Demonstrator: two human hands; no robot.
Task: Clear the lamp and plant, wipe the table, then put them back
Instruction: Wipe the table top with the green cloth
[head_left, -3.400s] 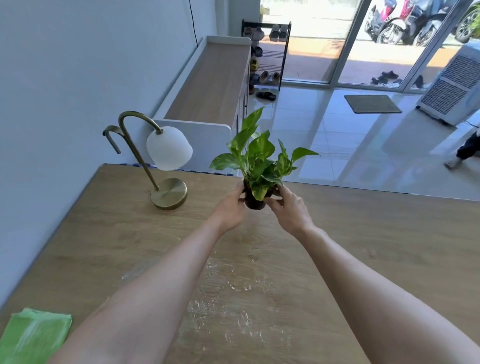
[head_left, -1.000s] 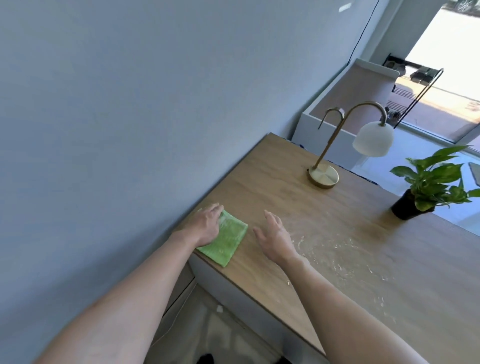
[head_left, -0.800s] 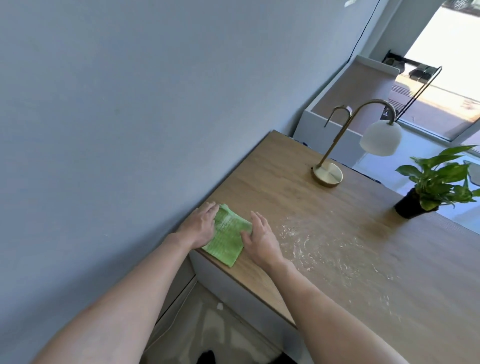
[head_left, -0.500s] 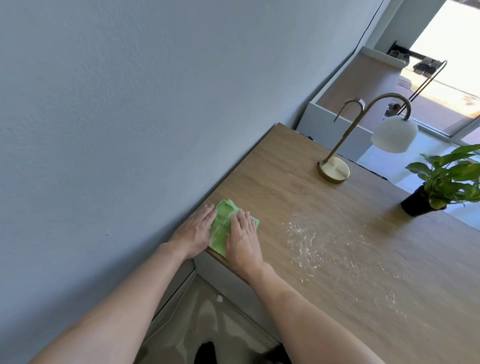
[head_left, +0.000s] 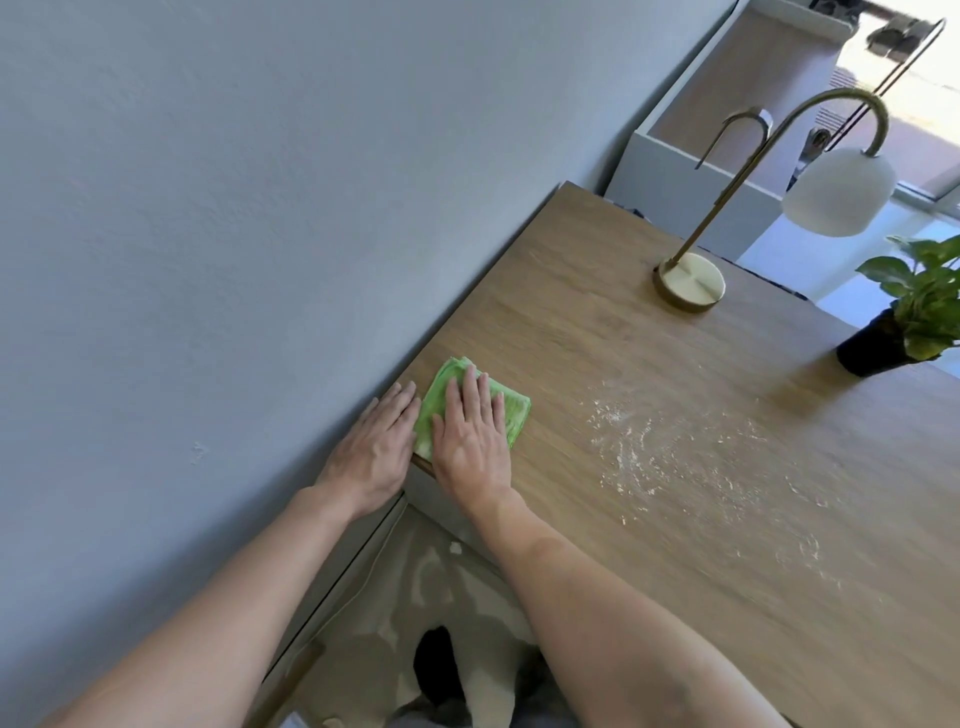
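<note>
A folded green cloth (head_left: 511, 410) lies at the near left corner of the wooden table (head_left: 571, 332), by the wall. My right hand (head_left: 470, 434) lies flat on top of it, fingers straight. My left hand (head_left: 376, 447) rests at the cloth's left edge against the table corner, fingers straight. A brass lamp (head_left: 691, 280) with a white globe shade stands at the table's far side. To its right a small green plant in a black pot (head_left: 872, 343) stands near the far edge. White powder (head_left: 675, 447) is scattered over the middle of the table.
A grey wall (head_left: 234, 208) runs along the table's left side. Beyond the table stands a white cabinet (head_left: 670, 171) with a wooden top. Tiled floor (head_left: 415, 597) shows below the table's near edge.
The plant, earlier held in both hands, now stands on the table's far side. My right hand slid left onto the green cloth; my left hand stayed at the cloth's left edge.
</note>
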